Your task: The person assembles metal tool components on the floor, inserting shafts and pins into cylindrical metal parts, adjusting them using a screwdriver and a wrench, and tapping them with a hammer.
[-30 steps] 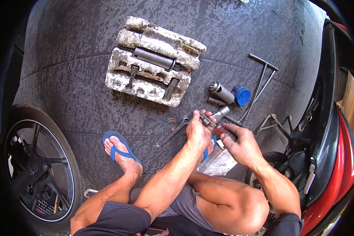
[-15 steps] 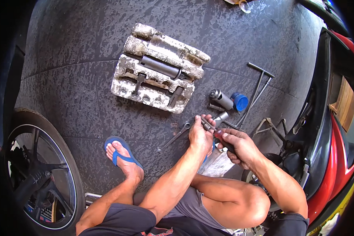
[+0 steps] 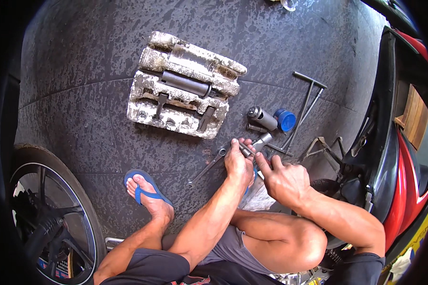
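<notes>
While the left hand point(image 3: 239, 164) holds a small metal part point(image 3: 245, 149) in its curled fingers, the right hand point(image 3: 287, 180) has rolled over: half a second ago the red grip lay plainly across its fingers, and now the back of the hand faces up and covers most of it. Only a bit of the red-handled tool point(image 3: 270, 163) shows between the fingers; the right hand appears closed around it, though the thumb and the underside of the grip are hidden. Its index finger now points along toward the metal part, ending just beside it; whether the fingertip touches, I cannot tell. The left hand keeps its grip on the part, so the change reads as a twist or a shift of hold by the right hand, with the part steadied by the left; the work seems to be under way at the part itself, and I cannot see whether anything has loosened or seated. Beyond the fingers, on the floor point(image 3: 81, 109), lie a metal cylinder point(image 3: 265, 119) near a blue tub point(image 3: 285, 120), a T-handled tool point(image 3: 303, 107) to their right, and a wrench point(image 3: 207, 166) left of the left hand. The foam tray point(image 3: 154, 59) farther off sits apart from both hands.
</notes>
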Action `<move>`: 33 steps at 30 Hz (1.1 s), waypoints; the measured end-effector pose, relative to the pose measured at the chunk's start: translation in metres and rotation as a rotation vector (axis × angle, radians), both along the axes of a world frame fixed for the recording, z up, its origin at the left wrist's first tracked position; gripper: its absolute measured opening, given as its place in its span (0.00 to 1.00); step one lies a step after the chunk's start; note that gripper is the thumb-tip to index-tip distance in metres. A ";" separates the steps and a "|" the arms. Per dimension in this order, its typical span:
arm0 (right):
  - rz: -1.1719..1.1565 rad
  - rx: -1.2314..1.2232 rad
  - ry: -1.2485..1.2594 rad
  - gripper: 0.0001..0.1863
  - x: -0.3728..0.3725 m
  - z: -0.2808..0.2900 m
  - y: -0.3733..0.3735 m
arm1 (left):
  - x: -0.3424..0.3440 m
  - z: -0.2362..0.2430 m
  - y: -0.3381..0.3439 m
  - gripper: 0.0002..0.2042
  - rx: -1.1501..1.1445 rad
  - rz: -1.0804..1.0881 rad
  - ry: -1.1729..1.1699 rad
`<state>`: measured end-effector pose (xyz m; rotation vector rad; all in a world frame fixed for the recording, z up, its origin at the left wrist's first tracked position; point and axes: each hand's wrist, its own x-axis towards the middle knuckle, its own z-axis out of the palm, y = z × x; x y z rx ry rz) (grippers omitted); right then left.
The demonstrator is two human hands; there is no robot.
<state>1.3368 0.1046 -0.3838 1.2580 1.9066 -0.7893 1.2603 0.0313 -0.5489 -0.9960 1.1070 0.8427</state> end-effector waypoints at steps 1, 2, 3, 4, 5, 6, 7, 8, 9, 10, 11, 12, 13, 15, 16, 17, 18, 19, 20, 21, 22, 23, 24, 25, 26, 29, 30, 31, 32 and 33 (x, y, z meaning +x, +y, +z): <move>-0.074 -0.029 -0.003 0.28 -0.003 0.002 0.006 | 0.001 0.001 0.001 0.13 -0.029 -0.005 0.014; -0.147 -0.059 -0.006 0.28 -0.006 0.004 0.012 | 0.001 0.000 0.003 0.13 -0.057 -0.009 0.028; -0.373 0.020 0.202 0.28 0.009 -0.008 0.005 | 0.000 0.000 0.004 0.14 -0.044 -0.023 0.031; -0.603 0.100 0.412 0.27 0.012 -0.015 0.007 | 0.000 0.002 0.004 0.14 -0.038 -0.021 0.033; -1.386 -0.222 0.466 0.26 0.009 -0.017 0.005 | 0.000 0.003 0.005 0.14 -0.037 -0.031 0.042; -1.868 -0.369 0.327 0.27 0.011 -0.009 0.007 | 0.000 0.004 0.006 0.14 -0.037 -0.042 0.050; -1.914 -0.545 0.226 0.25 0.019 -0.009 0.012 | -0.001 0.006 0.008 0.13 -0.014 -0.049 0.054; -1.949 -0.722 0.121 0.23 0.028 -0.008 0.016 | -0.002 0.006 0.008 0.13 -0.010 -0.051 0.052; -1.952 -0.718 0.125 0.23 0.030 -0.011 0.017 | -0.003 0.005 0.006 0.13 -0.016 -0.066 0.048; -1.830 -0.698 0.106 0.20 0.033 -0.014 0.018 | -0.004 0.005 0.005 0.13 -0.022 -0.080 0.044; -1.708 -0.676 0.087 0.17 0.035 -0.017 0.016 | -0.004 0.003 0.005 0.14 -0.017 -0.074 0.028; -1.712 -0.669 0.091 0.17 0.039 -0.019 0.014 | -0.002 0.002 0.005 0.14 -0.011 -0.078 0.026; -1.205 -0.401 0.215 0.16 0.035 -0.021 0.016 | -0.002 0.002 0.006 0.14 -0.009 -0.080 0.048; -0.339 -0.119 0.125 0.18 0.028 -0.013 0.025 | -0.003 0.001 0.006 0.14 -0.005 -0.088 0.073; -0.342 -0.112 0.127 0.18 0.023 -0.009 0.028 | -0.003 -0.002 0.005 0.14 -0.007 -0.082 0.067; -0.200 -0.088 0.084 0.20 0.020 -0.007 0.028 | -0.004 -0.005 0.004 0.14 -0.010 -0.076 0.061; -0.059 -0.064 0.040 0.21 0.017 -0.006 0.026 | -0.005 -0.008 0.002 0.14 -0.005 -0.078 0.063; -0.056 0.001 0.136 0.21 0.026 -0.009 0.022 | -0.004 -0.010 0.000 0.14 -0.009 -0.055 0.067; -0.052 0.006 0.131 0.21 0.033 -0.014 0.015 | 0.000 -0.009 0.000 0.14 -0.014 -0.033 0.060; -0.549 0.010 0.334 0.20 0.038 -0.020 0.007 | 0.002 -0.009 0.000 0.14 0.019 -0.040 0.052; -1.056 0.004 0.536 0.20 0.036 -0.022 0.004 | 0.000 -0.005 0.001 0.14 0.012 -0.042 0.056; -1.704 -0.343 0.318 0.22 0.033 -0.014 0.016 | -0.001 0.000 0.004 0.14 0.021 -0.071 0.056; -1.857 -0.554 0.212 0.22 0.045 -0.017 0.016 | -0.002 0.003 0.005 0.14 0.031 -0.101 0.055; -1.815 -0.606 0.187 0.22 0.047 -0.016 0.020 | -0.003 0.002 0.004 0.14 0.043 -0.103 0.049; -1.771 -0.656 0.162 0.22 0.048 -0.015 0.023 | -0.003 0.001 0.004 0.14 0.046 -0.106 0.048; -0.666 -0.116 0.450 0.17 0.046 -0.026 0.028 | -0.002 -0.003 0.002 0.15 0.056 -0.087 0.070; -0.276 -0.007 0.354 0.15 0.041 -0.016 0.029 | -0.002 -0.004 -0.002 0.15 0.062 -0.088 0.070; -0.173 0.003 0.265 0.16 0.027 -0.011 0.033 | -0.006 -0.006 -0.001 0.15 0.045 -0.074 0.084; -0.076 0.010 0.158 0.18 0.021 -0.005 0.028 | -0.005 -0.006 -0.001 0.15 0.022 -0.064 0.082; -0.066 0.058 0.194 0.17 0.021 -0.005 0.024 | -0.004 -0.007 0.000 0.15 0.015 -0.075 0.075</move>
